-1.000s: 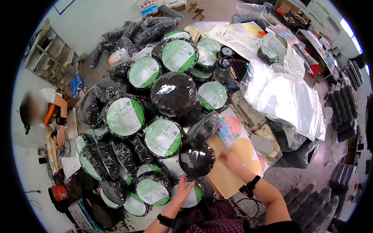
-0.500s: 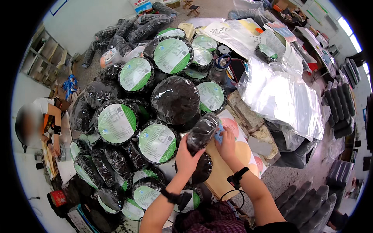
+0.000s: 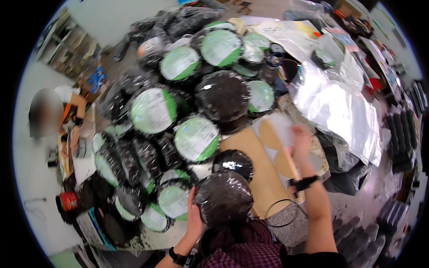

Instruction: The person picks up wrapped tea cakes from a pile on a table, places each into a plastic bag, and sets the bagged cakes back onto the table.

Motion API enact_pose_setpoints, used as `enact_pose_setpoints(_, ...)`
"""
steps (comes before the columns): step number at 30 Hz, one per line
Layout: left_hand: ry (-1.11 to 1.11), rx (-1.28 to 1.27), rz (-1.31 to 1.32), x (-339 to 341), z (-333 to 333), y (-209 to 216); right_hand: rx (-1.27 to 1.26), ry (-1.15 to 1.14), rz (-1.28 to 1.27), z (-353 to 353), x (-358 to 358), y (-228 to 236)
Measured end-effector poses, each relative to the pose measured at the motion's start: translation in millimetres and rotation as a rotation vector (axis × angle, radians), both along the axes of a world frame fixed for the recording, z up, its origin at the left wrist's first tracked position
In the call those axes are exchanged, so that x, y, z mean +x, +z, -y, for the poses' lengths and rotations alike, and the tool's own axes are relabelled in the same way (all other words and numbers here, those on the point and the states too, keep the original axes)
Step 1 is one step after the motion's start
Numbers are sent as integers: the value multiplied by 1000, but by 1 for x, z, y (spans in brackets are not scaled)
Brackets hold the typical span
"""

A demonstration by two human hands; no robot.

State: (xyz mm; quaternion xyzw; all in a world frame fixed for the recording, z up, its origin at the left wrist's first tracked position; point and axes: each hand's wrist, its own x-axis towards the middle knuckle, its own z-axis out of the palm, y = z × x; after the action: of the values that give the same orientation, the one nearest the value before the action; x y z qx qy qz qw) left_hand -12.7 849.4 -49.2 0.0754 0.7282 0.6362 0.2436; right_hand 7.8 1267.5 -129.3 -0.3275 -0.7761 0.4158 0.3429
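My left hand (image 3: 194,218) grips the left edge of a round, dark brown cake wrapped in clear film (image 3: 225,198), close to my body. The cake lies nearly flat, its plain side up; some of my fingers are hidden at its rim. My right hand (image 3: 301,139) is smeared by motion above a sheet with round tan labels (image 3: 286,164), so its fingers cannot be made out. A pale, blurred sheet (image 3: 280,123) is beside that hand. Just beyond the held cake lies a smaller dark wrapped round (image 3: 233,163).
Several wrapped cakes with green-and-white round labels (image 3: 196,138) are piled at left and centre. Clear plastic bags (image 3: 339,107) cover the right side. A tan board (image 3: 243,149) lies before me. Another person (image 3: 69,116) works at far left. A cable loops below my right wrist.
The cake, earlier tilted on its side in my left hand, has come toward my body and lies flatter. My right hand has left it, moving right; the small blue thing it held no longer shows.
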Motion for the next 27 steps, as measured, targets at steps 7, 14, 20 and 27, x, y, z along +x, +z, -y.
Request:
enact_pose_setpoints(7, 88, 122, 78, 31, 13, 38, 642, 678, 131, 128, 82, 143)
enact_pose_setpoints(14, 198, 196, 195, 76, 68, 20, 607, 1221, 405, 259, 123, 169)
enact_pose_setpoints(20, 103, 46, 128, 132, 148, -7, 165, 957, 431, 283, 101, 82)
enact_pose_setpoints(27, 781, 484, 558, 206, 257, -100, -1009, 239, 546, 310, 141, -85)
